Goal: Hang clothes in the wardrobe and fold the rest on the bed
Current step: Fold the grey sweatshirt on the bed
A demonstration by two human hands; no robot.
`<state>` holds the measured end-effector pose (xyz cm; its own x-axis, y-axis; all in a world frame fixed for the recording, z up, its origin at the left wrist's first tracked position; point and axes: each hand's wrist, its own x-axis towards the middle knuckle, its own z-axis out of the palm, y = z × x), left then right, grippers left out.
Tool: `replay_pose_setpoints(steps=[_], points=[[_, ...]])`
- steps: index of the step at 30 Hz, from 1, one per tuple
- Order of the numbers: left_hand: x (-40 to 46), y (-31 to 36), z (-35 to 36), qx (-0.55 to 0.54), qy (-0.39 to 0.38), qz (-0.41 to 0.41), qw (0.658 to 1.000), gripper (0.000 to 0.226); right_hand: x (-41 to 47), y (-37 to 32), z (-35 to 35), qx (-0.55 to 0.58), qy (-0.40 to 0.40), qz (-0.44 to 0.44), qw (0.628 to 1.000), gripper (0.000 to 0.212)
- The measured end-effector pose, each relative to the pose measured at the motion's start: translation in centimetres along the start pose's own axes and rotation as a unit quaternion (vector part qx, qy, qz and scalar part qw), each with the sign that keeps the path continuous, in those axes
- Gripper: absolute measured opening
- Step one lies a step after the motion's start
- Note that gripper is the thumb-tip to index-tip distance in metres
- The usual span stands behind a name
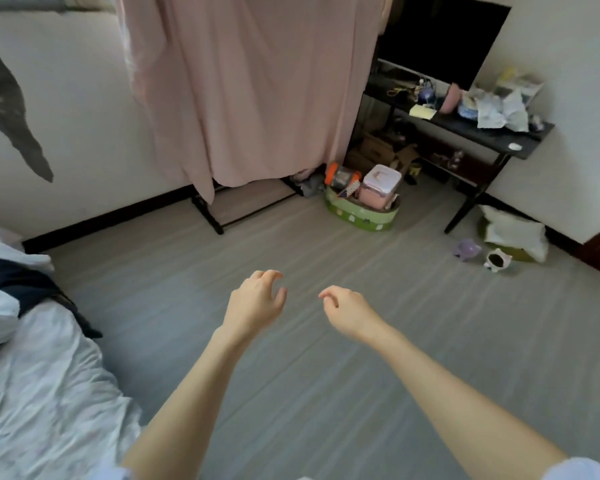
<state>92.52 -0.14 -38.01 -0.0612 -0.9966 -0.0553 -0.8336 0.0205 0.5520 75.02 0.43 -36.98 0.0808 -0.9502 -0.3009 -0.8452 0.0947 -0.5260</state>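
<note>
Over the grey floor (291, 341) we've got both hands out in front, holding nothing: left hand (255, 303) and right hand (343, 311) each have a loose, half-curled grip. The clothes (21, 282) sit piled on the bed (49, 393) at our left, and the pink-curtained wardrobe (243, 91) stands ahead, beside a cluttered black desk (492, 131).

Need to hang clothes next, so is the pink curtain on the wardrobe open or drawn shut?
Drawn shut. The pink curtain hangs across the wardrobe front, hiding the inside; only the black frame shows below.
</note>
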Motion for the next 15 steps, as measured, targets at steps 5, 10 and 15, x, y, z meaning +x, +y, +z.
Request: replay_pose_setpoints(steps=[5, 10, 15], points=[[4.7, -6.9, -4.8, -0.011, 0.045, -0.084, 0.995, 0.034, 8.1, -7.5, 0.8, -0.008, -0.049, -0.066, 0.997, 0.033], [7.7, -16.6, -9.8, -0.021, 0.074, -0.153, 0.985, 0.034, 15.0, -16.4, 4.2, 0.014, -0.077, -0.114, 0.99, 0.033], [8.1, -29.0, -16.7, -0.047, 0.126, -0.251, 0.959, 0.034, 21.6, -28.8, 11.6, -0.006, -0.146, -0.18, 0.973, 0.033]])
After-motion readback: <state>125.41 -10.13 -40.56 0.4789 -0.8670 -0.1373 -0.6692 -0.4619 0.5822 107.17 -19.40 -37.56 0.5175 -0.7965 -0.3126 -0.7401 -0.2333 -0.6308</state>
